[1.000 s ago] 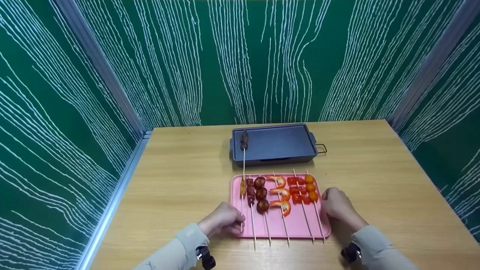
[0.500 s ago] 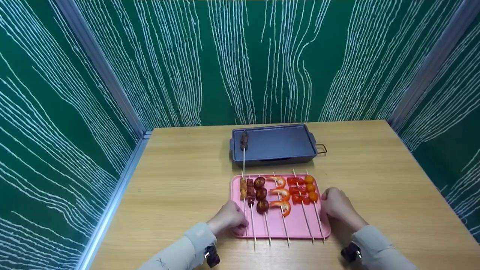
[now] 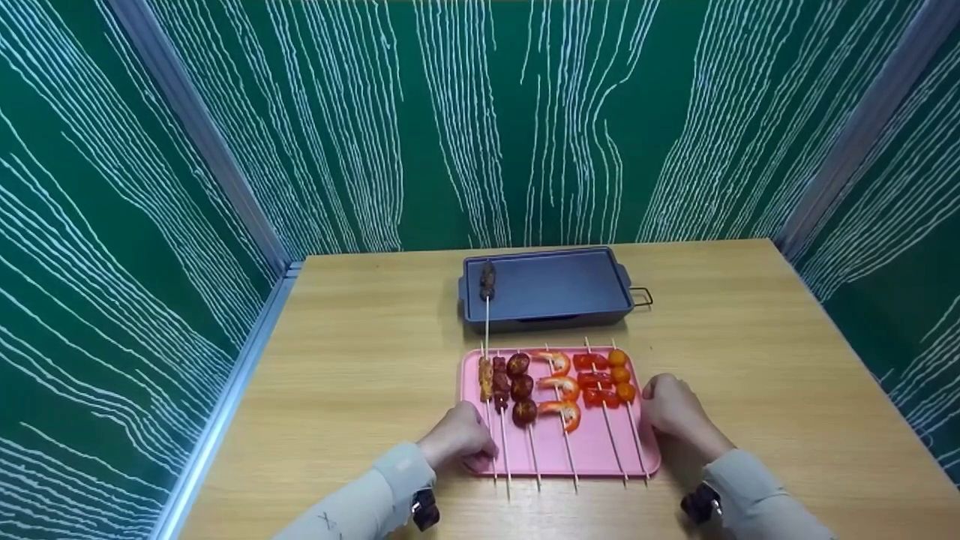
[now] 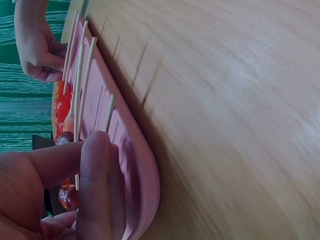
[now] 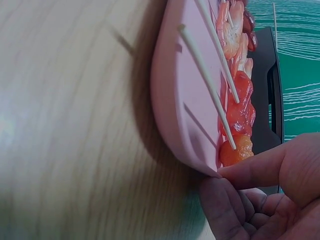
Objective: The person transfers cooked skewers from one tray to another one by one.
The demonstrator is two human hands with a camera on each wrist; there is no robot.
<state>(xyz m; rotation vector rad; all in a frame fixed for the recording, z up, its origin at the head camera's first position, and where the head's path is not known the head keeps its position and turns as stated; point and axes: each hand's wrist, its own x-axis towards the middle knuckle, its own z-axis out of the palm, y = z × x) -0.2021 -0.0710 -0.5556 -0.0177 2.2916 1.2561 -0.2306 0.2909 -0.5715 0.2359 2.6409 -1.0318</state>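
Note:
My left hand [image 3: 459,436] is at the left side of a pink tray [image 3: 600,442]. Its thumb and index finger pinch the stick of the leftmost skewer [image 3: 486,379], which carries yellow-brown chunks; the stick's end pokes out past the fingertips in the left wrist view. My right hand [image 5: 260,195] pinches the tray's right rim between thumb and finger. Lying side by side on the tray are skewers of meat cubes [image 3: 501,382], dark round mushroom-like pieces [image 3: 523,388], shrimp [image 3: 561,388], red pepper-like pieces [image 3: 598,380] and orange balls [image 3: 621,375].
Behind the tray stands a dark grill pan [image 3: 562,285] with a wire handle [image 3: 643,297] on its right. A dark meat skewer [image 3: 487,281] lies at its left end, stick reaching toward the tray. Green patterned panels [image 3: 450,127] enclose the wooden table [image 3: 360,337].
Over the first half second my left hand shifted slightly right and away from me, and the leftmost skewer's lower end swung right onto the tray's front edge. Since then both hands have stayed nearly still.

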